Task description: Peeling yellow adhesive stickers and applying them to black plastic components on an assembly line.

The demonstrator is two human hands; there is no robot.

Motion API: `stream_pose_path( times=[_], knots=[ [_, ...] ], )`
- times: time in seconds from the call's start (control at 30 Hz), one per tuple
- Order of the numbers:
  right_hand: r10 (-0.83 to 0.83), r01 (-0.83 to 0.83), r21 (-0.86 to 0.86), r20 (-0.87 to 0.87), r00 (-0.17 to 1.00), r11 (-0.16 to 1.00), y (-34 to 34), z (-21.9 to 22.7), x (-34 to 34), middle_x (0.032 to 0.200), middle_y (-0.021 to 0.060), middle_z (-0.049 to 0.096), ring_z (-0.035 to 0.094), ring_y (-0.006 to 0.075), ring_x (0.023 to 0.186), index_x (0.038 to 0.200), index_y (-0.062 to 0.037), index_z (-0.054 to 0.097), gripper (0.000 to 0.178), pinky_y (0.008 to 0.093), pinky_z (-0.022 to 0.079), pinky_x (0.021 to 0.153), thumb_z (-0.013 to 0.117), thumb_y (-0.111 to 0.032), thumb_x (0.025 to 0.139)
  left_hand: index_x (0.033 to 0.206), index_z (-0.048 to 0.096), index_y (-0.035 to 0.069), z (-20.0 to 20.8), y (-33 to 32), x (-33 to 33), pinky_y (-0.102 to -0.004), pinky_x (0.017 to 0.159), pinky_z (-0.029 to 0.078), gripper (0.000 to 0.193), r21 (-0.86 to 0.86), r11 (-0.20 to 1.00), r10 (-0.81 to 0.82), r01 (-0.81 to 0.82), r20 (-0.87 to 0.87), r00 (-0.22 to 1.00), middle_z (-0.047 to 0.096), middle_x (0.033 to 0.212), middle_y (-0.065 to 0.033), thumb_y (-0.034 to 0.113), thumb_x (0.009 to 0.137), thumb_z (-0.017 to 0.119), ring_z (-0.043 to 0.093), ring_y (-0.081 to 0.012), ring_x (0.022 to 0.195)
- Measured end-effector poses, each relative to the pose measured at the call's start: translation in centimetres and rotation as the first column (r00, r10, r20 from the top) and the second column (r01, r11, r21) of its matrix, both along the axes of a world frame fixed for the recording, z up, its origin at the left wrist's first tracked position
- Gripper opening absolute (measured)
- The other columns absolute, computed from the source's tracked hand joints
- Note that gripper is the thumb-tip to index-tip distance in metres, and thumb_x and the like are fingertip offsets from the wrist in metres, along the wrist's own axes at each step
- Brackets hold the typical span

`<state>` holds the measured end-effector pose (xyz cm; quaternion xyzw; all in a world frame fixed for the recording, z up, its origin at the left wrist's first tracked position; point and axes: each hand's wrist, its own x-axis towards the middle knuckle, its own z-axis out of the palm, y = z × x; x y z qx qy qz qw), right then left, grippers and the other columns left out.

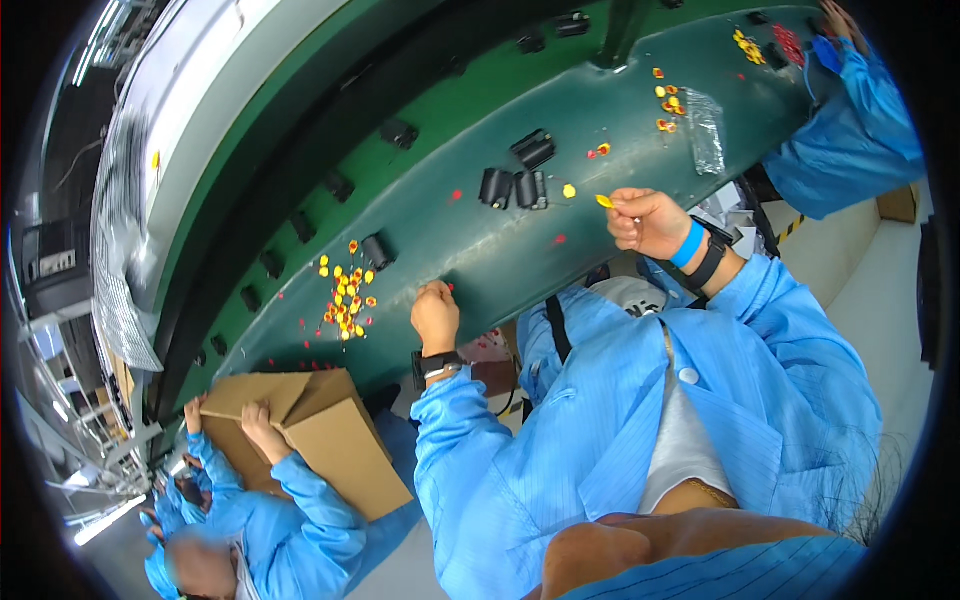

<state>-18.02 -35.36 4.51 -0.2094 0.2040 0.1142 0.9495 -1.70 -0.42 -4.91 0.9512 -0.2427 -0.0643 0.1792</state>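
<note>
My right hand [648, 222] is closed in a pinch on a small yellow disc-like part [604, 201] above the green work surface. My left hand [436, 318] is closed over the near edge; a speck of red shows by its fingertips, and whatever it grips is hidden. Between and beyond my hands lie three black cylindrical parts: one farther back [534, 148], one at left [495, 187] and one at right [531, 190]. A loose yellow piece with a thin lead [569, 191] rests beside them. Small red bits [559, 239] are scattered nearby.
Yellow-and-red pieces [346, 300] lie piled left of my left hand, beside a black part [377, 251]. A clear plastic bag [706, 132] lies at right. At lower left a co-worker holds a cardboard box [345, 445]. Another person's blue sleeve [870, 100] reaches in at upper right.
</note>
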Motion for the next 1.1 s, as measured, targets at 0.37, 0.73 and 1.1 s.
stream_pose_path(
  times=[0.37,0.73,1.1],
  knots=[
    [-0.009,-0.024,-0.264,-0.124,0.992,0.964,-0.5,0.7,1.4,0.063,0.0005,0.047,0.042,0.0104,0.054,0.083,-0.0052,0.055,0.012,0.0255,0.032,0.049,0.055,-0.014,0.091,0.095,0.069,0.011,2.9,0.1,1.9,-0.0421,0.075,0.051,0.022,0.300,0.954,0.049,-0.026,-0.070,0.996,0.062,0.093,-0.0138,0.009,0.073,0.064,0.059,-0.0316,0.089],
    [-0.129,0.055,-0.338,-0.200,0.971,0.940,-1.7,-0.3,2.8,0.063,0.0015,0.049,0.044,0.0101,0.053,0.083,-0.0036,0.055,0.013,0.0248,0.032,0.048,0.056,-0.014,0.090,0.111,0.064,0.019,3.3,-18.0,20.9,-0.0399,0.081,0.049,0.034,0.100,0.924,-0.380,0.369,0.336,0.862,0.053,0.123,-0.0084,0.009,0.079,0.054,0.056,-0.0312,0.104],
    [-0.258,0.157,-0.348,-0.266,0.929,0.924,-3.9,-3.6,3.3,0.058,0.0003,0.048,0.044,0.0113,0.049,0.082,-0.0073,0.055,0.013,0.0261,0.035,0.045,0.057,-0.018,0.089,0.078,0.069,0.012,1.0,-21.3,23.9,-0.0412,0.075,0.044,0.013,0.274,0.826,-0.547,0.493,0.182,0.817,0.067,0.081,-0.0051,0.023,0.072,0.066,0.058,-0.0267,0.091]
  ],
)
